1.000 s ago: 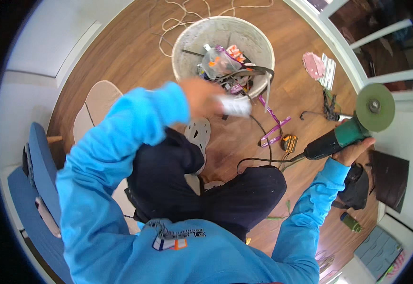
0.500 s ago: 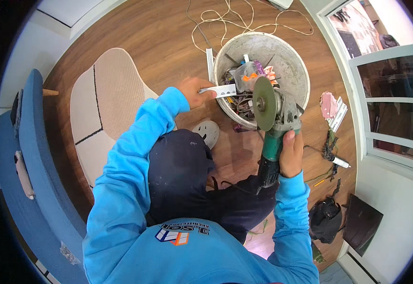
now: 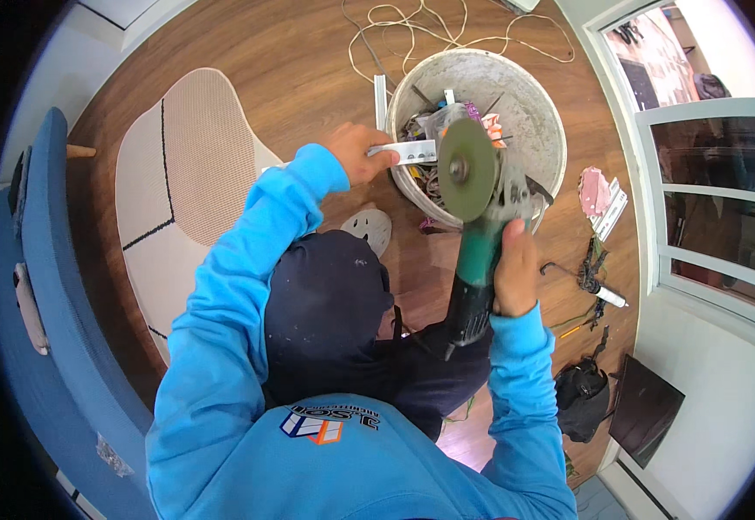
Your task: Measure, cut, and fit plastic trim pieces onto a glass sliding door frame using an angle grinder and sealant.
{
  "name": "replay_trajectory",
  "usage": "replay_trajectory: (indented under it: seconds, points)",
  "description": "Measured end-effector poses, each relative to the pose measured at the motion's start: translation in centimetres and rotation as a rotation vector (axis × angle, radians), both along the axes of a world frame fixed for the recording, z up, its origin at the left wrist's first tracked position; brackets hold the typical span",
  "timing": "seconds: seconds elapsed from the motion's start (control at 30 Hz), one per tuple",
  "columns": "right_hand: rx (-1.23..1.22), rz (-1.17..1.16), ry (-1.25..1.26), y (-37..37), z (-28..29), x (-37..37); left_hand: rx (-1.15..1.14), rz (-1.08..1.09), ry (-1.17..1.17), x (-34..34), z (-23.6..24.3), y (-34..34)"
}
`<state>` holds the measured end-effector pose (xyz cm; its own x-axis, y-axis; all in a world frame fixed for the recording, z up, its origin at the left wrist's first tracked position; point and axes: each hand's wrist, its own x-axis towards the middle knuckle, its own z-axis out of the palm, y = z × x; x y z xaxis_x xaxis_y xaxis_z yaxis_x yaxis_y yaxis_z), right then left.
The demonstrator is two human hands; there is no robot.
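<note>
My right hand (image 3: 516, 273) is wrapped round a green and black angle grinder (image 3: 479, 260), which is tilted with its head away from me. Its round olive-green disc (image 3: 464, 182) faces left, above the near rim of a white bucket (image 3: 537, 113). My left hand (image 3: 358, 154) pinches a short white slotted strip (image 3: 415, 152), whose free end reaches over the bucket's left rim. A small gap separates the strip's end from the disc. Tools, cables and scraps fill part of the bucket.
A beige rug (image 3: 148, 173) and a blue sofa (image 3: 91, 277) are at the left. Loose cable (image 3: 421, 35) lies behind the bucket. On the right are a caulking gun (image 3: 602, 293), a black bag (image 3: 583, 399) and a pink piece (image 3: 596, 191). A white clog (image 3: 369, 230) sits by my knee.
The grinder has shifted slightly left and toward the strip, and its disc shows more face-on. My left hand still holds the strip, now a little higher in view.
</note>
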<state>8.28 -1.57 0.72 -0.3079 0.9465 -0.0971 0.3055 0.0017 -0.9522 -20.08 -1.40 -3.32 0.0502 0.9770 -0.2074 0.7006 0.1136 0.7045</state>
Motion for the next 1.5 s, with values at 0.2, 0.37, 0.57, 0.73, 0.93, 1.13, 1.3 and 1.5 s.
replay_trajectory:
  seconds: [0.2, 0.37, 0.57, 0.73, 0.93, 1.13, 1.3, 1.5]
  points:
    - [-0.289, -0.045, 0.198, 5.4, 0.3, -3.6, 0.045, 0.072, 0.006, -2.0, -1.1, 1.5]
    - [-0.177, -0.007, 0.022, 8.0, -0.1, -2.7, 0.048, 0.041, 0.036, -2.7, -0.5, 2.8]
    - [-0.128, 0.102, -0.166, 7.0, 0.1, -2.5, -0.007, 0.056, -0.048, -2.8, -0.7, 2.9]
    - [-0.087, 0.127, -0.095, 6.7, 0.1, -3.0, -0.057, 0.060, -0.098, -2.9, -1.1, 3.1]
    - [-0.087, 0.150, -0.124, 7.0, 0.2, -2.9, -0.087, 0.080, -0.158, -2.9, -0.8, 3.0]
    - [-0.175, 0.192, -0.144, 7.2, -0.4, -2.0, -0.017, 0.057, -0.174, -3.0, -1.0, 3.0]
    - [-0.278, 0.208, -0.111, 7.3, -0.4, -2.1, -0.031, 0.070, -0.195, -3.0, -1.0, 2.8]
    - [-0.263, 0.211, -0.137, 7.4, -0.7, -2.0, 0.035, 0.078, -0.203, -2.8, -1.3, 2.7]
